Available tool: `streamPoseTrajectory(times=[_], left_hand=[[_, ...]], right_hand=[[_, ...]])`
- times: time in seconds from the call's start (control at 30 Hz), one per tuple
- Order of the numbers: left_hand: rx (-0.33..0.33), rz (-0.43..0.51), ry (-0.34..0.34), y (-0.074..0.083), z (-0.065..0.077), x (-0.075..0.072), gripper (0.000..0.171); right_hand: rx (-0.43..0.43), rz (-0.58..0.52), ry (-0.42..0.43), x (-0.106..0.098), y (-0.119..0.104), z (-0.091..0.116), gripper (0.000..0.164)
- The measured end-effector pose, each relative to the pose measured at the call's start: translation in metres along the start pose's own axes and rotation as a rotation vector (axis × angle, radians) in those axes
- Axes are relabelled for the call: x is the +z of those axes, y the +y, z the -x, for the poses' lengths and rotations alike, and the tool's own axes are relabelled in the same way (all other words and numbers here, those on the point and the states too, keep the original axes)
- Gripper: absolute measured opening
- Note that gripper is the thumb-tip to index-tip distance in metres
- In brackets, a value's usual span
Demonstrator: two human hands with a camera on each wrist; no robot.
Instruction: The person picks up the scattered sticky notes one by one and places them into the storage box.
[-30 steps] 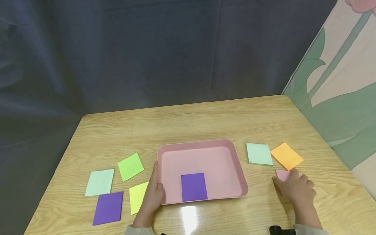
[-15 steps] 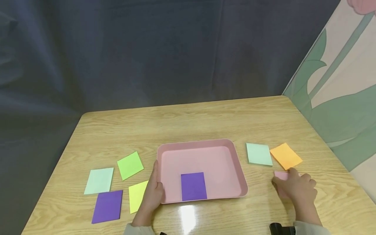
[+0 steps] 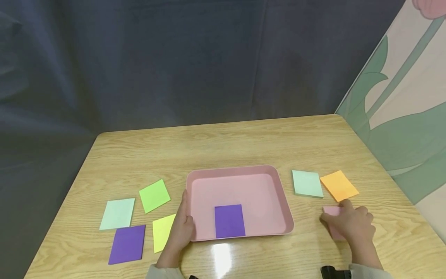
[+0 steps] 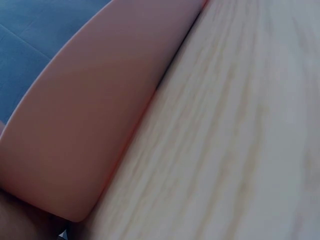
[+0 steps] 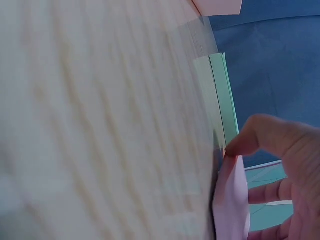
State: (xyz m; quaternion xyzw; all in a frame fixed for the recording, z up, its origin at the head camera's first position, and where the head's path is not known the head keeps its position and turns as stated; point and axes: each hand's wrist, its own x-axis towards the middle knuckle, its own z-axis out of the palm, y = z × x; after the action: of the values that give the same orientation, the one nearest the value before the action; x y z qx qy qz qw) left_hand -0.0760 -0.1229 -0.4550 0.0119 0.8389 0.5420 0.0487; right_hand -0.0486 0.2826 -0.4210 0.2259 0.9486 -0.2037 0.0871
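Note:
A pink tray [image 3: 258, 201] lies mid-table with a purple sticky note pad [image 3: 230, 221] inside, by its near wall. My left hand [image 3: 181, 228] rests against the tray's left side, its index finger straight along the wall. In the left wrist view, the tray's outer wall [image 4: 100, 100] fills the upper left. To the right of the tray, my right hand [image 3: 352, 224] pinches a pink sticky note pad [image 3: 332, 211] between thumb and fingers. The right wrist view shows the thumb at one edge of this pad [image 5: 232, 200]. The palm partly hides the pad in the head view.
Mint [image 3: 307, 183] and orange [image 3: 339, 186] pads lie just beyond my right hand. At left are green [image 3: 155, 196], yellow [image 3: 163, 232], mint [image 3: 117, 214] and purple [image 3: 127, 244] pads. A dark curtain [image 3: 209, 66] hangs behind the table.
My right hand has shifted slightly left, and the pink pad has moved slightly left and nearer, with more of it showing. The left hand stays at the tray.

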Motion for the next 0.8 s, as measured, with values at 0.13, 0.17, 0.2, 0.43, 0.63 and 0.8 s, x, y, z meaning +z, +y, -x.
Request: streamPoseTrajectory(times=[0.13,0.17,0.2,0.43,0.63,0.8], left_hand=[[0.023,0.000,0.006,-0.002,0.000,0.000,0.064],[0.030,-0.001,0.007,-0.002,0.000,0.000,0.065],[0.034,-0.001,0.010,-0.002,0.000,0.000,0.065],[0.021,0.028,0.002,-0.001,-0.001,0.001,0.064],[0.052,0.031,0.006,-0.001,-0.002,0.001,0.063],[0.028,0.022,0.005,-0.002,-0.003,0.000,0.063]], right_hand=[[-0.020,-0.009,0.030,0.001,0.001,0.001,0.072],[-0.027,-0.013,0.037,0.002,0.001,0.001,0.073],[-0.034,-0.017,0.043,0.002,0.002,0.001,0.074],[-0.077,-0.061,0.070,0.003,-0.005,0.006,0.072],[-0.140,-0.090,0.081,0.006,-0.014,0.010,0.067],[-0.219,-0.130,0.108,0.009,-0.021,0.011,0.066]])
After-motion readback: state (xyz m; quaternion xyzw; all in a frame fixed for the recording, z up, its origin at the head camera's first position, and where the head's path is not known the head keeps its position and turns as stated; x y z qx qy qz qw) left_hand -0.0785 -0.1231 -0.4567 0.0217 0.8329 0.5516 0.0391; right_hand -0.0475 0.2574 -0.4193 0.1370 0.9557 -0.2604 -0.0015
